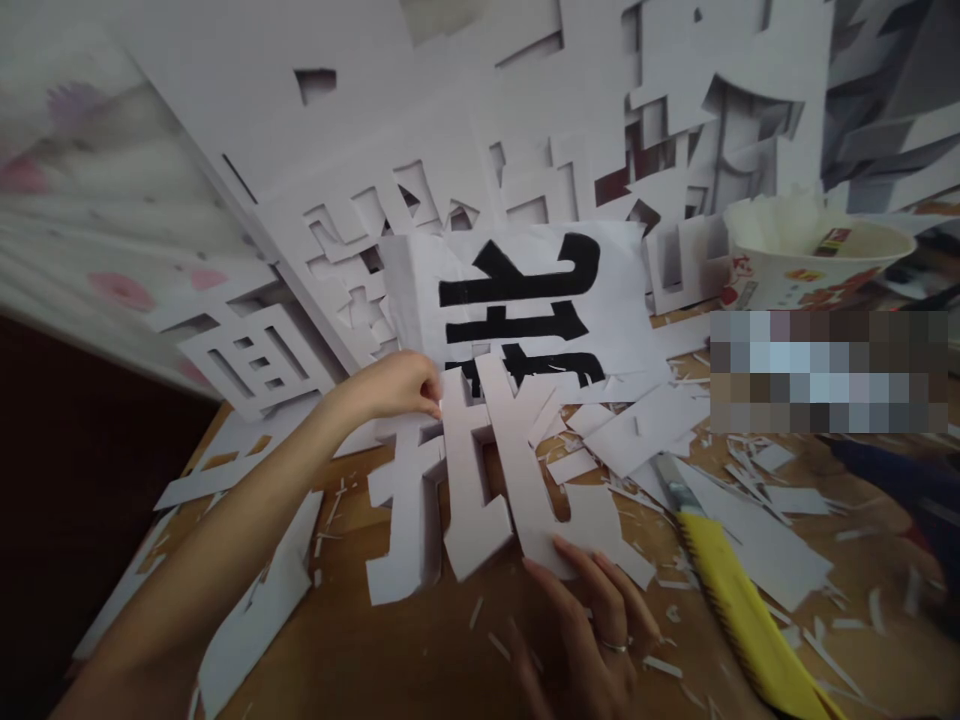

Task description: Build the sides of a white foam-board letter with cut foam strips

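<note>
A large white foam-board cutout of a character (465, 480) lies on the wooden table (420, 650). My left hand (394, 385) pinches the cutout's upper left edge, fingers closed on it. Fingers of my right hand (592, 630), which wears a ring, press flat on the cutout's lower right part. Behind the cutout lies a white sheet with a black printed character (525, 300).
A yellow utility knife (739, 600) lies to the right of my right hand. White scraps (750, 500) litter the table. Cut-out white boards (450, 130) lean at the back. A paper bowl (817, 260) stands at the far right. Another white character cutout (255, 360) lies at the left.
</note>
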`<state>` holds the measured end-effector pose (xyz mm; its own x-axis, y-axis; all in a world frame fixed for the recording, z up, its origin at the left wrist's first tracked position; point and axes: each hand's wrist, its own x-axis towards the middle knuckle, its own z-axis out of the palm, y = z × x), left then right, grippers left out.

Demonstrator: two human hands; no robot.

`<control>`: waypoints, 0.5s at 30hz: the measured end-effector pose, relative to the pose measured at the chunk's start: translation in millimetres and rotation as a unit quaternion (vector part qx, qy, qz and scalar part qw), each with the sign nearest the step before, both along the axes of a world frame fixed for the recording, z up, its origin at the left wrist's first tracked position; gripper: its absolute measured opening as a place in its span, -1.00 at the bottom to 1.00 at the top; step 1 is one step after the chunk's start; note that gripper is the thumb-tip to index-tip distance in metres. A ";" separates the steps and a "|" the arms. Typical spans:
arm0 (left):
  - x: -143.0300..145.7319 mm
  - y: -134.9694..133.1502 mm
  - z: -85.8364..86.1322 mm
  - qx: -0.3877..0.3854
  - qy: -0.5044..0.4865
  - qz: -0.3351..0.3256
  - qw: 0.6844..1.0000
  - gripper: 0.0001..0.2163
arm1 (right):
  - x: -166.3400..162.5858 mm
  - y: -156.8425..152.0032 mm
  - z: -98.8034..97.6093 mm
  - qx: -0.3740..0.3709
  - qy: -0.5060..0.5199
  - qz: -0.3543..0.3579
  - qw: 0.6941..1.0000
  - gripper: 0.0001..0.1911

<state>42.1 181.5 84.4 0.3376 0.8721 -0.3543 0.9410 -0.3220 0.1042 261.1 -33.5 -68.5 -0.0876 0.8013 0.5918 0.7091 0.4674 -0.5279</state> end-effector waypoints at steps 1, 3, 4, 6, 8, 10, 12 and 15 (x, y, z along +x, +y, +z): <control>1.1 1.2 -0.2 -0.004 0.009 -0.002 1.000 -0.88 | -0.3 0.4 0.4 0.001 0.000 0.001 1.000 -0.63; 3.1 3.9 -1.2 -0.008 0.022 -0.012 1.000 -0.89 | -0.8 0.8 1.2 -0.001 0.003 0.004 1.000 -0.63; 4.0 5.4 -2.0 -0.008 0.030 -0.017 0.999 -0.89 | -1.0 0.8 1.4 -0.001 0.007 0.002 1.000 -0.64; 6.1 8.4 -3.6 -0.005 0.050 -0.025 0.998 -0.88 | -1.0 0.5 1.9 -0.004 0.014 -0.001 1.000 -0.67; 9.3 10.8 -4.4 -0.007 0.077 -0.024 0.997 -0.87 | -0.8 0.3 2.2 -0.007 0.015 0.003 1.000 -0.66; 14.4 12.2 -3.0 -0.017 0.105 -0.020 0.994 -0.87 | -0.7 0.3 2.5 -0.005 0.017 0.005 1.000 -0.66; 21.1 12.4 0.5 -0.029 0.126 -0.017 0.991 -0.87 | -1.0 0.5 3.1 -0.001 0.018 0.002 1.000 -0.66; 31.3 11.9 6.9 -0.052 0.144 -0.008 0.988 -0.88 | -1.7 0.4 4.1 -0.008 0.021 -0.002 1.000 -0.67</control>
<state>73.5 193.4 91.2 0.2242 0.8210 -0.5251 0.9312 -0.3394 -0.1331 259.4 -33.1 -64.3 -0.0591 0.8105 0.5827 0.6878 0.4561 -0.5647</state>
